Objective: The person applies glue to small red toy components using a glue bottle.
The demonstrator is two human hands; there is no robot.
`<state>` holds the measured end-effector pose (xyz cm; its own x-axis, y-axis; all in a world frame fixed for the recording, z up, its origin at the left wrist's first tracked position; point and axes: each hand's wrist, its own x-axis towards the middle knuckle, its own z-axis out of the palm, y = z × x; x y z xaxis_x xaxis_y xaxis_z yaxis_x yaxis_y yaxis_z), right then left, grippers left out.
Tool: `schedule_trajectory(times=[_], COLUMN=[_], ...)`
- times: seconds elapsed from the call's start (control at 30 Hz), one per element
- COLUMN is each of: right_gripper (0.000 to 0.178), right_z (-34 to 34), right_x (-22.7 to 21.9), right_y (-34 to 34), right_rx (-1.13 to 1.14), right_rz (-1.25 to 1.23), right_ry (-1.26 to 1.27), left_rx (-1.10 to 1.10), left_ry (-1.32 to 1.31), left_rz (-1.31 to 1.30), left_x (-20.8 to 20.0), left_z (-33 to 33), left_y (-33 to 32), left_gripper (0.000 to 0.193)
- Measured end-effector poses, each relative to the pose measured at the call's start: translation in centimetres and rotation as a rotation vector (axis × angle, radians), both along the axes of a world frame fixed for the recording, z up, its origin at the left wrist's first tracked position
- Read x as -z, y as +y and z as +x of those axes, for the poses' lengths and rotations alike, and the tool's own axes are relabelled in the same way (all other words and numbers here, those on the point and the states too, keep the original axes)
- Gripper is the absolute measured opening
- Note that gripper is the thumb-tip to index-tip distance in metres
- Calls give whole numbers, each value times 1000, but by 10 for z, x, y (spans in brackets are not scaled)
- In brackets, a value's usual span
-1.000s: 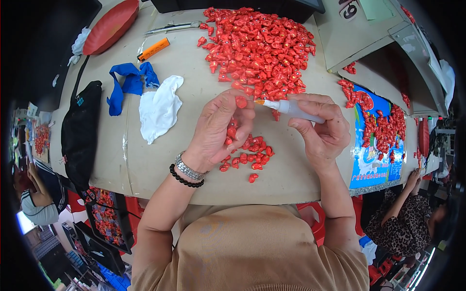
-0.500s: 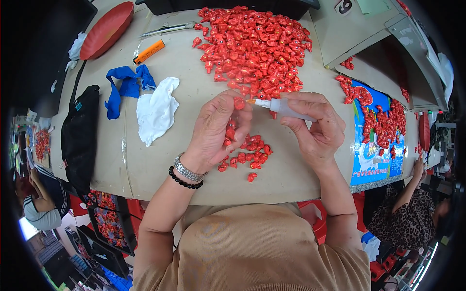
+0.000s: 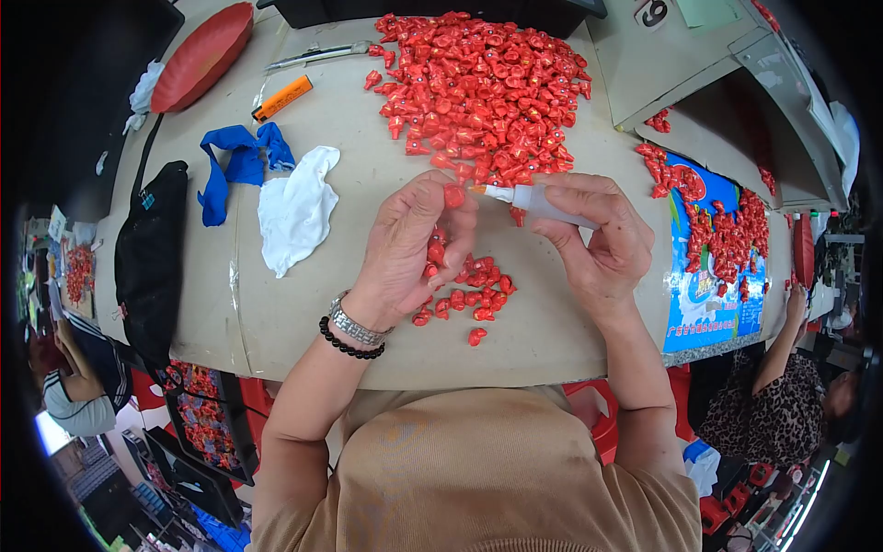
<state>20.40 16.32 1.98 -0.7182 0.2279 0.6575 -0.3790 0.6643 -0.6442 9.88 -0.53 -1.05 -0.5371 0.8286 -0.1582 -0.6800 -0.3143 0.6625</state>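
My left hand (image 3: 409, 235) pinches a small red plastic piece (image 3: 453, 195) between thumb and forefinger. Several more red pieces (image 3: 437, 247) are tucked in its curled fingers. In my right hand (image 3: 602, 230) lies a translucent squeeze bottle (image 3: 538, 202) with a white neck and an orange tip, pointed left at the pinched piece. A narrow gap seems to separate the tip from the piece. Below my left fingers is a small loose group of red pieces (image 3: 478, 299), and beyond both hands spreads a large heap of the same red pieces (image 3: 487, 92).
Left on the table lie a white cloth (image 3: 296, 212), a blue cloth strip (image 3: 225, 170), an orange marker-like stick (image 3: 282, 99), a black bag (image 3: 152, 267) and a red dish (image 3: 202, 60). A grey metal rack (image 3: 681, 74) and blue sheet (image 3: 704, 313) stand right. Co-workers sit either side.
The bottle's tip has drawn very slightly to the right, away from the pinched red piece. My left hand holds nearly still.
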Motion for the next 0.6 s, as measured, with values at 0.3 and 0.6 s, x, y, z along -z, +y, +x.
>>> schedule_trajectory(times=[0.3, 0.6], right_gripper=[28, 28], right_z=[0, 4], right_x=[-2, -5], right_y=[0, 2], right_rx=[11, 15], right_rz=[-15, 15], right_ry=[59, -40], left_rx=[-84, -92], left_ry=[61, 33], left_rz=[36, 117], left_x=[1, 6], left_z=[-2, -3], left_y=[0, 0], left_gripper=[36, 28])
